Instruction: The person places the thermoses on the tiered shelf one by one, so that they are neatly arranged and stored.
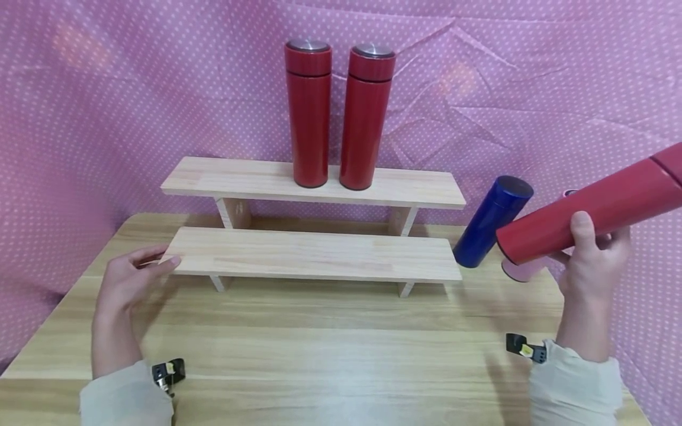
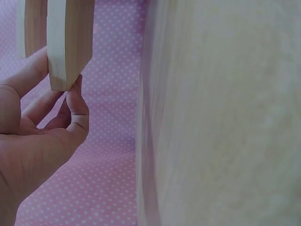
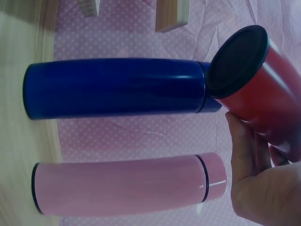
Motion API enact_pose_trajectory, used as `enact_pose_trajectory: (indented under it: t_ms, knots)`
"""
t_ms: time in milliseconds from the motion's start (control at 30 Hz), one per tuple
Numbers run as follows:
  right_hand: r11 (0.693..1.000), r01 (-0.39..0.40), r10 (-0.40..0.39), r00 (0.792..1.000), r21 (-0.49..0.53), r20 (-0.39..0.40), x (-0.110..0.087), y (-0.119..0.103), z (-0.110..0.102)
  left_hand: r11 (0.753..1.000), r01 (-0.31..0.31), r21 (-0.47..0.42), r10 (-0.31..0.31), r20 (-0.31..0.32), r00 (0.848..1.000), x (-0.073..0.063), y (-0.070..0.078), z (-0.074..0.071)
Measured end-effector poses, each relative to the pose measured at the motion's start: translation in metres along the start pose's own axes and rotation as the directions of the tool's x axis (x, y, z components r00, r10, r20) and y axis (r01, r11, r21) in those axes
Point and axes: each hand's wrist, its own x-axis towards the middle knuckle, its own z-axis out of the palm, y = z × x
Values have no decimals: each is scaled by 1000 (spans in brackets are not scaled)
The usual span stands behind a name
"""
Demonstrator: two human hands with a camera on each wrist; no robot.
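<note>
My right hand grips a red thermos, tilted nearly sideways, its base towards the shelves and its top past the frame's edge. The dark base of that thermos shows in the right wrist view, above a blue thermos and a pink thermos that both stand upright on the table. At the left, my left hand pinches the end of the lower wooden shelf, thumb on one face and fingers at the other. Two red thermoses with steel-topped lids stand side by side on the upper shelf.
The two-level wooden stand rests on a wood-grain table. Behind it hangs a pink dotted cloth. In the head view, the held thermos covers most of the pink one. A small black wrist device sits at each cuff.
</note>
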Motion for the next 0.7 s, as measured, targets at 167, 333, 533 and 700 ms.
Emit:
enact_pose_trajectory:
  t_ms: [167, 333, 533, 700]
  knots:
    - [999, 13, -13, 1000, -37, 7, 0, 2, 8, 999, -9, -37, 8, -10, 1000, 0, -2, 0]
    - [999, 24, -23, 999, -35, 24, -1, 4, 18, 999, -12, -43, 11, -19, 1000, 1, -3, 1]
    - [999, 42, -41, 998, -25, 40, -1, 6, 31, 998, -7, -60, 7, -12, 1000, 1, -2, 0]
    - [999, 27, -26, 999, -28, 38, 0, 5, 42, 998, -4, -66, 4, 0, 1000, 1, -2, 1]
